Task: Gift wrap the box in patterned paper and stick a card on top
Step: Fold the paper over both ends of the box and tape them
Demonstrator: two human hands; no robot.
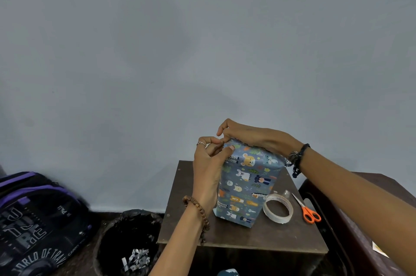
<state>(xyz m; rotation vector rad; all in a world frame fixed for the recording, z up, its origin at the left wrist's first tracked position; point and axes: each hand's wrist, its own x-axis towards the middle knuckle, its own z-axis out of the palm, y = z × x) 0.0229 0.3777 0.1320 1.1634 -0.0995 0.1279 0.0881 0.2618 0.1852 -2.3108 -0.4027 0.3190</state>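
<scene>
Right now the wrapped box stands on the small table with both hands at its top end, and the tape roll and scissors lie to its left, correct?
Not quite. In the head view the tape roll and scissors lie to the right of the wrapped box, not its left. The rest holds: left hand, right hand, small table.

blue animal-print box (pixel 246 185), orange-handled scissors (pixel 307 209), black-and-purple backpack (pixel 33 215)

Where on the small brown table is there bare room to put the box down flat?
The front strip of the dark brown wooden table, between its near edge and the wrapped blue animal-print box, is bare. The right side is crowded by the white tape roll and orange-handled scissors.
</scene>
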